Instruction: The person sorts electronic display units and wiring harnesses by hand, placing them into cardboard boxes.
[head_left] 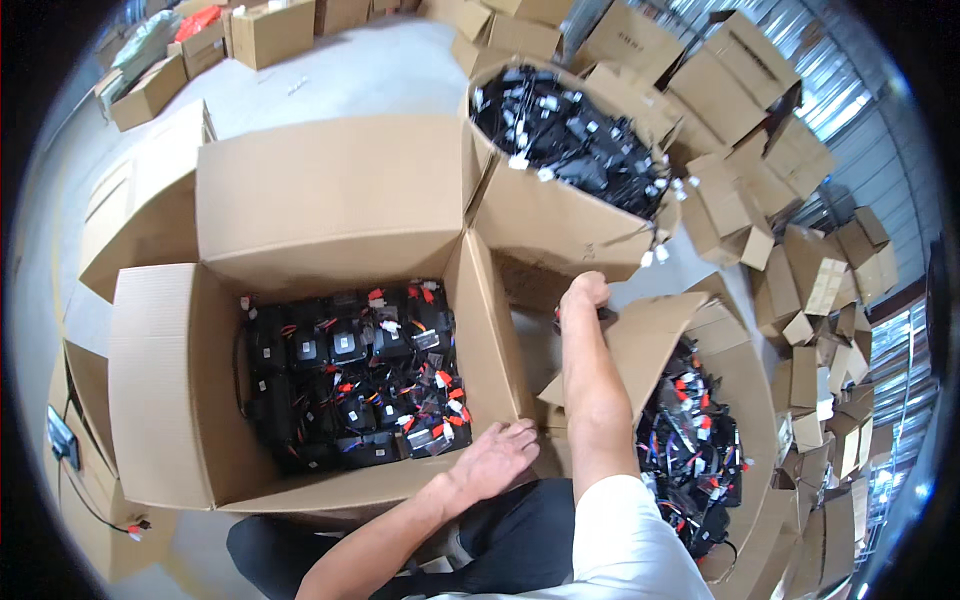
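L hand (495, 458) on near-R corner of box (330, 190), grip unclear; R hand (584, 292), R of box, closed on part-hidden dk item (605, 313).

Warehouse with heaped cardboard cartons (735, 60)

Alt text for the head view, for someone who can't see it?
A person's left hand rests on the near right corner of an open cardboard box holding black devices; the right hand is curled at another box's flap. More boxes surround them.
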